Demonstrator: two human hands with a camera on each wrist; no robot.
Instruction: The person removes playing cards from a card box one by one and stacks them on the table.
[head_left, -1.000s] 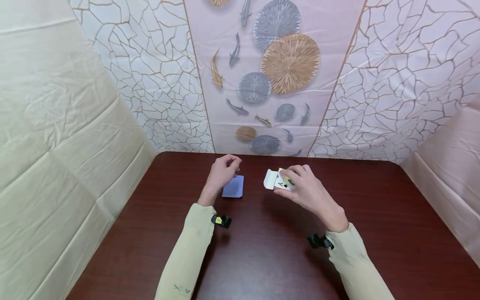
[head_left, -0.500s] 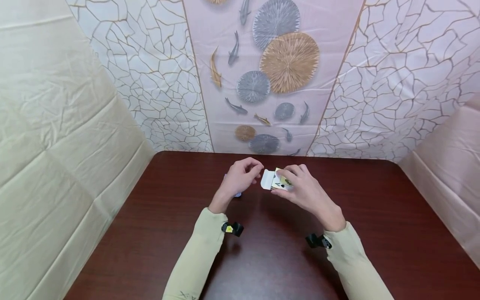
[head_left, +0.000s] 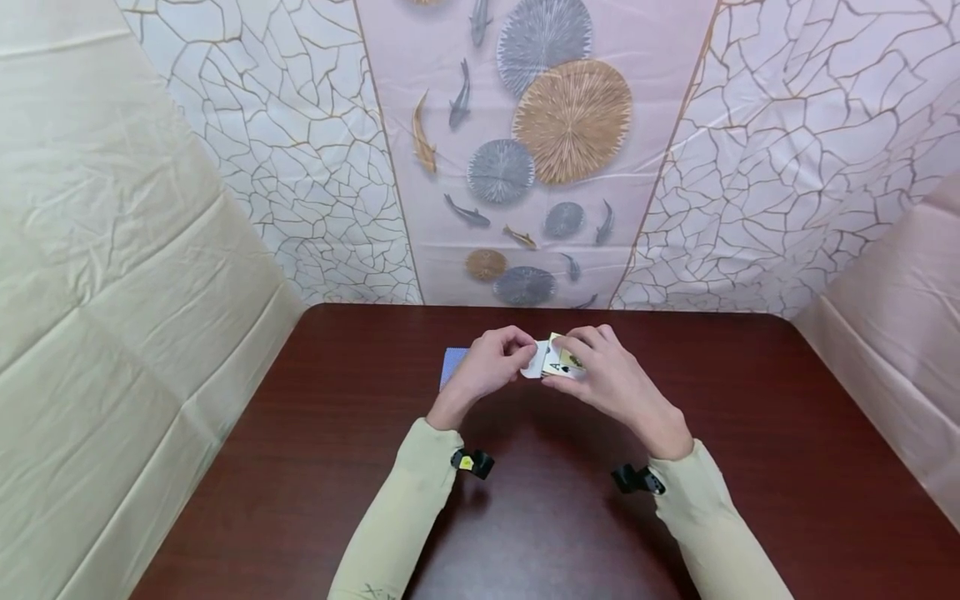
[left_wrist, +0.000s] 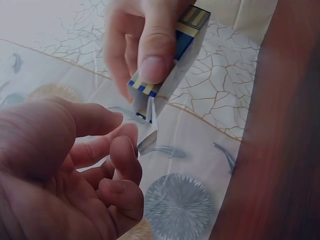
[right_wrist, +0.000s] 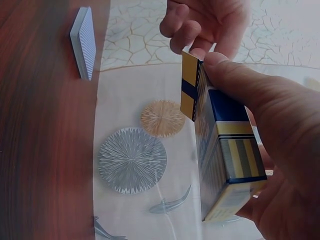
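My right hand (head_left: 611,371) grips a small playing-card box (head_left: 564,362), its thumb along one edge and its fingers round the far side. An ace of spades shows on the face turned up in the head view. The right wrist view shows blue, yellow and striped sides on the box (right_wrist: 220,135). Its end flap (head_left: 534,360) is folded open, with a white inner side. My left hand (head_left: 491,360) is at this flap, fingers loosely bent, fingertips right at its edge. In the left wrist view the left thumb is a little apart from the flap (left_wrist: 148,137).
A stack of blue-backed cards (right_wrist: 85,42) lies on the dark wooden table (head_left: 360,467), partly behind my left hand in the head view. A patterned cloth (head_left: 510,208) hangs at the table's back edge, with pale cloths at both sides.
My left hand has moved right from over the card stack to the box's open flap, uncovering part of the stack again. My right hand and the box have stayed nearly still.
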